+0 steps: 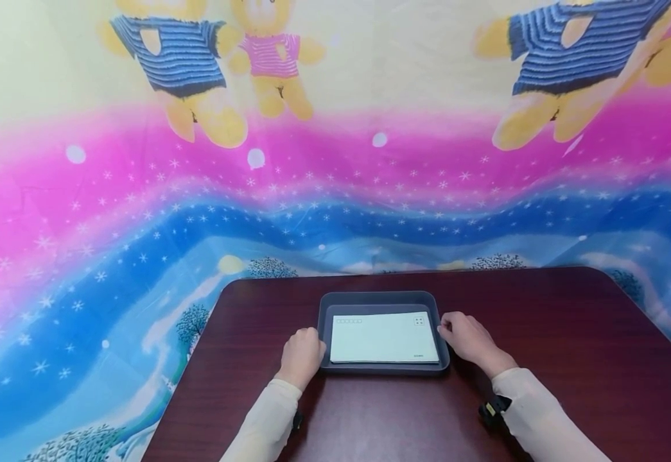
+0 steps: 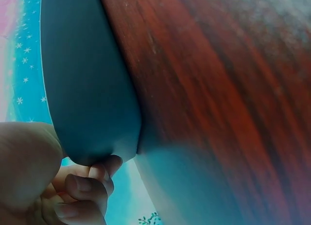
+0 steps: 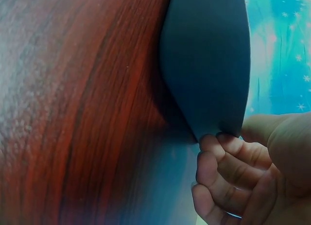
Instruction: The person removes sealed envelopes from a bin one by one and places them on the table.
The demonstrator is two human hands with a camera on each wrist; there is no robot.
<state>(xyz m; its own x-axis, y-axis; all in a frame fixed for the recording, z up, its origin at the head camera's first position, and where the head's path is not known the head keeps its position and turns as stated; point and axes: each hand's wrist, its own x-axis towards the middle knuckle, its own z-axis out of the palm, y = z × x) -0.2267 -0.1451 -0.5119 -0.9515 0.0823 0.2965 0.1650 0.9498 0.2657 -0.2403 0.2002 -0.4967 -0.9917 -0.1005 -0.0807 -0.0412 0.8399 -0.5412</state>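
A dark grey rectangular tray (image 1: 378, 298) stands at the middle of the table, holding a pale envelope (image 1: 381, 339) with small printed boxes in its upper corners. Whether more envelopes lie underneath, I cannot tell. My left hand (image 1: 302, 354) pinches the tray's left side; in the left wrist view its curled fingers (image 2: 82, 183) press the outer wall, the thumb at the rim. On the opposite side, my right hand (image 1: 469, 335) grips the tray in the same way, its fingers (image 3: 233, 162) bent against the outer wall. The thumb tips are hidden behind the tray.
The dark red-brown wooden table (image 1: 566, 333) has rounded far corners and extends to both sides of the tray. Behind it hangs a cloth backdrop (image 1: 370, 179) with bears and snowflakes. A black wrist device (image 1: 494, 409) sits at the right sleeve.
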